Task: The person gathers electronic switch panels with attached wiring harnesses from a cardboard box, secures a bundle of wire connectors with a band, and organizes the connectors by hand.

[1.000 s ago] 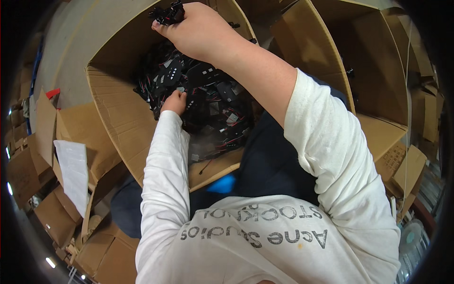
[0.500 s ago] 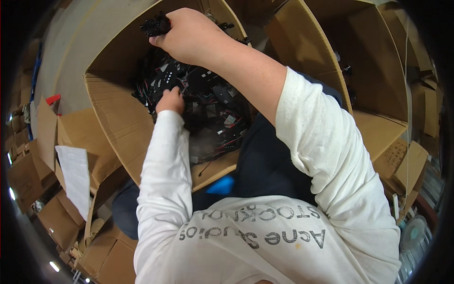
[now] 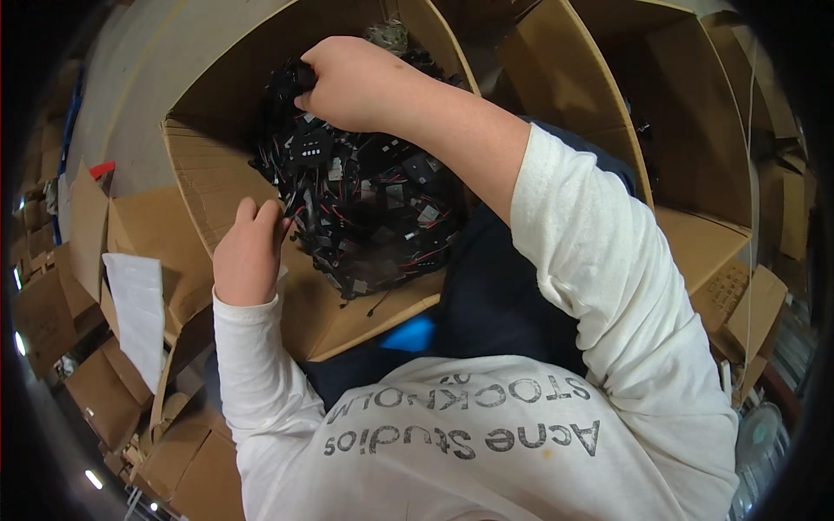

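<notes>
A large open cardboard box (image 3: 195,178) stands before me, holding a heap of small black plastic parts with red and black wires (image 3: 373,204). Over the far left of the heap, my right hand (image 3: 360,85) is closed on a black plastic part (image 3: 291,78); the palm hides some of it. My left hand (image 3: 248,260) is at the near left, beside the heap and by the box's left wall. Its fingers are curled together, and whatever they may hold is too small or hidden to name.
To the right stands a second open cardboard box (image 3: 686,113). A white foam sheet (image 3: 137,313) leans among cardboard boxes on the left. A clear crumpled bag (image 3: 388,36) lies at the heap's far end. A loose wire (image 3: 379,302) rests on the near flap.
My left hand has drawn back from the heap toward the lower left. My right hand has lowered slightly toward the heap, still holding the black part.
</notes>
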Action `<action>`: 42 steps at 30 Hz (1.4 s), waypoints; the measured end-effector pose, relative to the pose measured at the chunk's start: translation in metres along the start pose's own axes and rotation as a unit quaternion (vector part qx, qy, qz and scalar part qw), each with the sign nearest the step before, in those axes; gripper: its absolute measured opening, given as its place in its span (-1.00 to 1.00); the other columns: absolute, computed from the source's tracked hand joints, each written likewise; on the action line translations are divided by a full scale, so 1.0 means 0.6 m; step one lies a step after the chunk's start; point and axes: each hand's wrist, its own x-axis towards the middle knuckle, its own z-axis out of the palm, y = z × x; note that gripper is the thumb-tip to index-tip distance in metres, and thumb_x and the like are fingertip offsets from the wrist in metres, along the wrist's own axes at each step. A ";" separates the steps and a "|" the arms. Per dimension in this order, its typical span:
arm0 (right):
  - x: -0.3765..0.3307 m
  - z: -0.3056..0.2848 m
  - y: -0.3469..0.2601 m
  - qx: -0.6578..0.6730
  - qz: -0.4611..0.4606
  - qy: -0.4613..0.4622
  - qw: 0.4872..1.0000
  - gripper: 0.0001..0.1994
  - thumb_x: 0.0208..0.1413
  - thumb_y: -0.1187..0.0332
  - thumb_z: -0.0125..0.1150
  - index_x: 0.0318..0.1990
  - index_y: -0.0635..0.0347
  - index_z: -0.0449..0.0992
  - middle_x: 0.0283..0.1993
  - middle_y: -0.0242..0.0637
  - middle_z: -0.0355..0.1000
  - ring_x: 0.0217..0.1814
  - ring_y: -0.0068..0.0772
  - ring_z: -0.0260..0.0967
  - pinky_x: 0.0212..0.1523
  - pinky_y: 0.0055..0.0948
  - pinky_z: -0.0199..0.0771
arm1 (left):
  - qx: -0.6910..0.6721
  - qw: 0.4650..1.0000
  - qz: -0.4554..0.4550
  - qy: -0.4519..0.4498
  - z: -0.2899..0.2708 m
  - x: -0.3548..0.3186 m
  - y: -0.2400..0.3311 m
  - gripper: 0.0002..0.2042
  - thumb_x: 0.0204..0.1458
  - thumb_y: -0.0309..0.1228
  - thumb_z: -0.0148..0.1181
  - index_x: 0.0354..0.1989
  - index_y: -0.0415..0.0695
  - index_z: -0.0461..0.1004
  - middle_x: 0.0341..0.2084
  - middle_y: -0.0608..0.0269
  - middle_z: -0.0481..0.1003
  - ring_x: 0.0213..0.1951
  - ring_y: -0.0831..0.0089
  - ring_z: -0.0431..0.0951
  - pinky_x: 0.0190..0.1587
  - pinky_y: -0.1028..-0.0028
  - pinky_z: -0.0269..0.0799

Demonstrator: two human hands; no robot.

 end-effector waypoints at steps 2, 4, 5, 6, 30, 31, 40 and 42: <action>-0.002 0.005 -0.001 -0.012 -0.013 -0.010 1.000 -0.80 0.08 0.31 0.33 -0.24 0.25 0.63 -0.32 -0.02 0.57 -0.18 0.06 0.53 -0.12 -0.15 0.53 | -0.008 0.999 0.013 0.039 0.007 0.006 -0.002 -0.83 0.22 -0.25 0.16 -0.26 -0.08 0.44 -0.35 0.07 0.43 -0.34 -0.02 0.54 -0.39 0.10 0.42; -0.003 0.007 -0.005 -0.022 -0.026 -0.021 0.999 -0.81 0.07 0.33 0.33 -0.24 0.26 0.63 -0.31 -0.01 0.57 -0.16 0.07 0.53 -0.11 -0.14 0.53 | -0.034 0.996 0.005 0.076 0.024 0.011 -0.012 -0.83 0.23 -0.23 0.15 -0.25 -0.06 0.45 -0.35 0.04 0.44 -0.35 -0.02 0.54 -0.39 0.09 0.43; -0.003 0.006 -0.007 -0.022 -0.024 -0.029 0.999 -0.81 0.07 0.34 0.32 -0.23 0.26 0.63 -0.30 -0.01 0.57 -0.16 0.07 0.53 -0.11 -0.14 0.54 | -0.034 0.997 0.004 0.076 0.026 0.010 -0.014 -0.83 0.23 -0.23 0.15 -0.25 -0.06 0.45 -0.35 0.04 0.44 -0.35 -0.02 0.54 -0.39 0.09 0.43; -0.004 0.005 -0.006 -0.023 -0.020 -0.037 0.999 -0.81 0.08 0.34 0.32 -0.23 0.27 0.63 -0.29 0.00 0.57 -0.15 0.08 0.53 -0.11 -0.14 0.54 | -0.006 0.999 -0.020 0.048 0.026 0.012 -0.011 -0.82 0.23 -0.23 0.15 -0.25 -0.07 0.45 -0.38 0.03 0.44 -0.35 -0.03 0.54 -0.38 0.09 0.43; -0.020 0.008 -0.021 -0.050 -0.082 -0.171 0.981 -0.80 0.00 0.48 0.22 -0.20 0.32 0.62 -0.24 0.04 0.57 -0.12 0.06 0.54 -0.09 -0.16 0.56 | -0.128 0.962 0.008 0.241 0.017 0.086 0.015 -0.80 0.26 -0.35 0.18 -0.14 -0.26 0.45 -0.26 -0.02 0.54 -0.22 0.05 0.54 -0.17 0.26 0.44; -0.020 0.008 -0.023 -0.060 -0.075 -0.168 0.981 -0.79 -0.01 0.50 0.21 -0.20 0.33 0.62 -0.24 0.04 0.57 -0.12 0.07 0.54 -0.09 -0.16 0.56 | -0.119 0.964 -0.019 0.239 0.018 0.087 0.014 -0.79 0.25 -0.32 0.19 -0.18 -0.25 0.46 -0.28 -0.05 0.54 -0.26 0.02 0.54 -0.22 0.26 0.44; -0.016 0.004 -0.010 -0.074 -0.076 -0.136 0.985 -0.76 -0.05 0.56 0.14 -0.21 0.32 0.63 -0.24 0.04 0.57 -0.10 0.08 0.53 -0.08 -0.15 0.56 | -0.135 0.988 -0.018 0.069 -0.023 0.066 -0.011 -0.80 0.20 -0.28 0.24 -0.27 -0.16 0.43 -0.53 -0.02 0.53 -0.43 -0.08 0.54 -0.38 0.12 0.40; -0.016 0.003 -0.016 -0.068 -0.074 -0.140 0.985 -0.76 -0.06 0.56 0.15 -0.20 0.32 0.63 -0.23 0.04 0.57 -0.09 0.08 0.53 -0.07 -0.15 0.56 | -0.173 0.982 -0.040 -0.062 -0.011 0.059 -0.031 -0.81 0.15 -0.37 0.26 -0.23 -0.18 0.40 -0.51 -0.10 0.52 -0.37 -0.12 0.54 -0.33 0.11 0.40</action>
